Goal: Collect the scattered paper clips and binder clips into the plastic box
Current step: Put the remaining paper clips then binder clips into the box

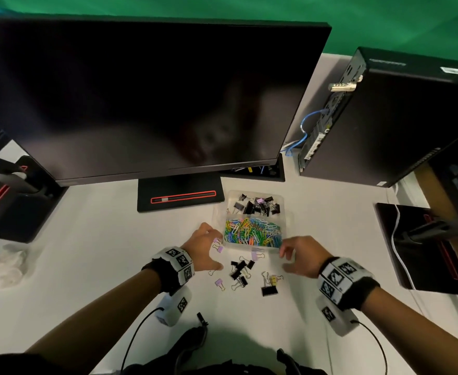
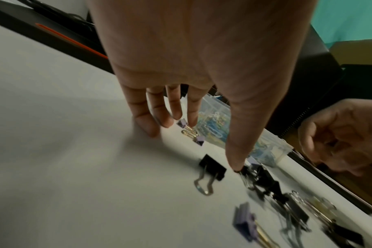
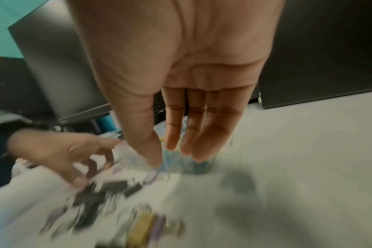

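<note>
A clear plastic box (image 1: pixel 286 212) stands mid-table; its far compartment holds binder clips, its near one coloured paper clips (image 1: pixel 252 231). Loose binder clips lie in front of it: a black cluster (image 1: pixel 240 269), lilac ones (image 1: pixel 256 255) (image 1: pixel 219 282), a yellow one (image 1: pixel 273 278) and a larger black one (image 1: pixel 269 290). My left hand (image 1: pixel 217 253) is spread, fingertips down beside two small lilac clips (image 2: pixel 190 132), thumb tip at the black cluster (image 2: pixel 257 176); it holds nothing. My right hand (image 1: pixel 286 259) hovers at the box's near right corner, fingers straight (image 3: pixel 202 134), empty.
A large dark monitor (image 1: pixel 146 90) on its stand (image 1: pixel 179 196) rises just behind the box. A black computer case (image 1: pixel 398 117) with a blue cable lies at the back right. Other monitor bases sit at the far left (image 1: pixel 16 207) and right (image 1: pixel 422 247). Crumpled plastic (image 1: pixel 8 263) lies left.
</note>
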A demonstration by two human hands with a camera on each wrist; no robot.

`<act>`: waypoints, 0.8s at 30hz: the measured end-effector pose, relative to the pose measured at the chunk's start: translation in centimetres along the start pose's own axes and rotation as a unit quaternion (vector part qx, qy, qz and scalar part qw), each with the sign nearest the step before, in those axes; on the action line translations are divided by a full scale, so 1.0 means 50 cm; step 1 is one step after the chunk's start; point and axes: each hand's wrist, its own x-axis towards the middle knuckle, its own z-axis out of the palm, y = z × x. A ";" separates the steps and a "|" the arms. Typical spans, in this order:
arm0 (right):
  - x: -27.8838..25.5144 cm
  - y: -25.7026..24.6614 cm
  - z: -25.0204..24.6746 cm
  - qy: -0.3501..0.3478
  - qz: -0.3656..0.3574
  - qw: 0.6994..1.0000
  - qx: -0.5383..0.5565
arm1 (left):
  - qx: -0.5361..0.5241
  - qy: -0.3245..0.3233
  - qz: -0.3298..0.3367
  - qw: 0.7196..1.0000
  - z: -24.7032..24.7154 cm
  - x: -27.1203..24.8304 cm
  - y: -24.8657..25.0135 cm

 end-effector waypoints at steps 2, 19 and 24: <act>-0.016 0.011 0.035 -0.018 0.020 1.000 -0.008 | 0.010 0.001 0.009 1.000 0.005 -0.013 0.004; 0.039 -0.074 0.151 0.001 -0.050 0.992 0.115 | 0.091 -0.035 0.066 0.993 0.093 -0.045 0.095; 0.037 -0.085 0.145 -0.013 -0.039 0.998 0.050 | 0.093 0.005 0.059 0.994 0.091 -0.047 0.091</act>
